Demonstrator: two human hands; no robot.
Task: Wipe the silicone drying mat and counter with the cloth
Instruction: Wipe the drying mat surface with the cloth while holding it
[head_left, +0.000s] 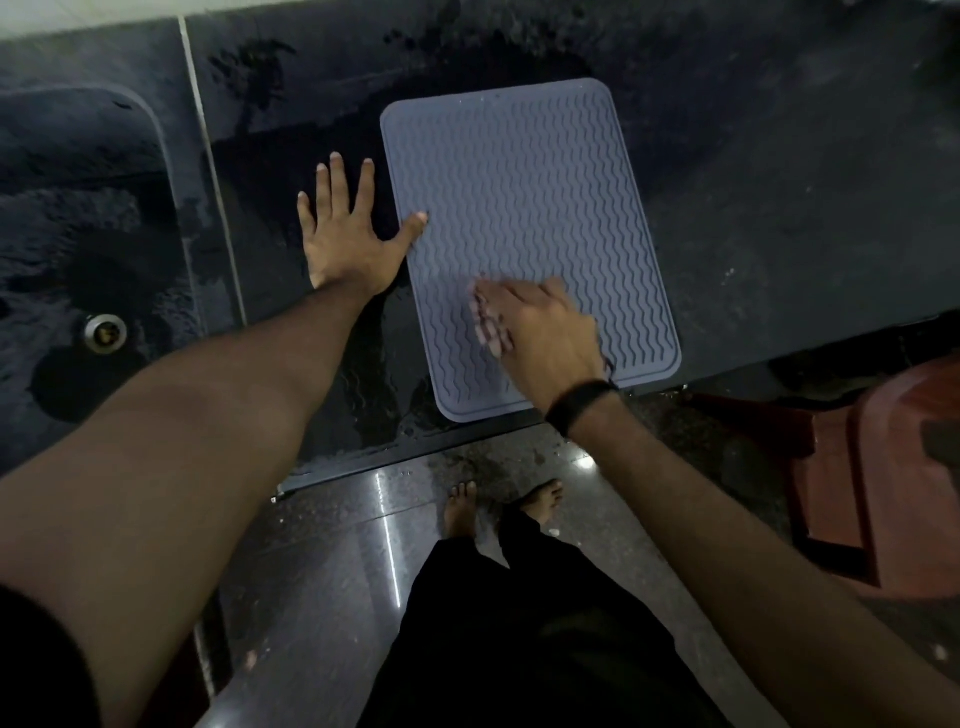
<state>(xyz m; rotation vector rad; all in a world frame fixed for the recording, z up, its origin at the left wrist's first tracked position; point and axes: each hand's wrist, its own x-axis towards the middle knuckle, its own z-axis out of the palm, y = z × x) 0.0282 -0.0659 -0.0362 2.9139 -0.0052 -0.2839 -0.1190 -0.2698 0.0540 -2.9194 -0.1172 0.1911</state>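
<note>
The grey mat (524, 234) lies flat on the dark, wet tabletop (753, 208), near its front edge. My left hand (345, 236) lies flat beside the mat, fingers spread, thumb touching its edge. My right hand (535, 325) rests on the mat, blurry, so I cannot tell its fingers

Grey wave-ribbed silicone mat (530, 208), flat, frame centre, slightly skewed, on dark wet bench (779, 208) near its front edge.
</note>
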